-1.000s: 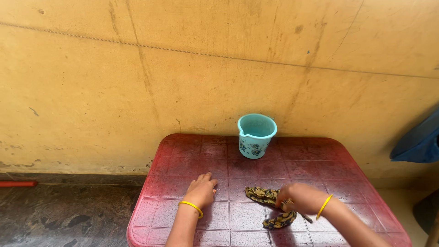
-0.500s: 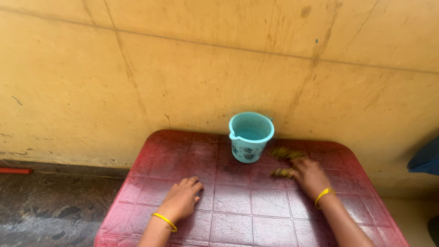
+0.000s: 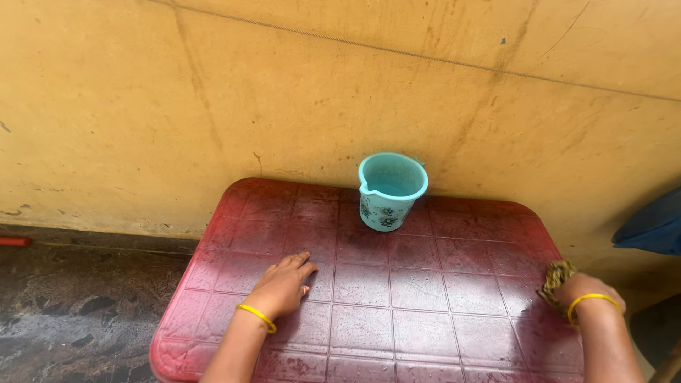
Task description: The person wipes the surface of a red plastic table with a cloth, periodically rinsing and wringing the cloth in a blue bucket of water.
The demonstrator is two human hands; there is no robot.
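Cloth: patterned yellow-dark rag [image 3: 557,275], bunched at far right edge of table, partly hidden under right hand.
Handling (est.): soft, limp, light; prob. damp, so would drag and cling rather than slide. No stiffness, non-fragile.
Hold pt (est.): crumpled centre mass; a bunched wad gave better pressure than a loose corner.
Right hand: [image 3: 583,289] fingers curled, closed on cloth, pressing it to tabletop near rim. Yellow bangle [image 3: 592,303] at wrist.
Left hand: [image 3: 282,284] flat, palm down on table, fingers spread fwd; held nothing. Yellow bangle at wrist.
Table: [image 3: 397,333] red moulded plastic, grid of square panels w/ grooves, rounded corners; surface looked dull, smeared w/ dark grime.
Mug: [image 3: 391,191] teal plastic, pour lip, floral print on side; upright at back of table, next to wall, well apart from both hands.
Wall: [image 3: 284,106] yellow plaster, stained, hairline cracks.
Floor: [image 3: 78,298] dark mottled stone, left of table.
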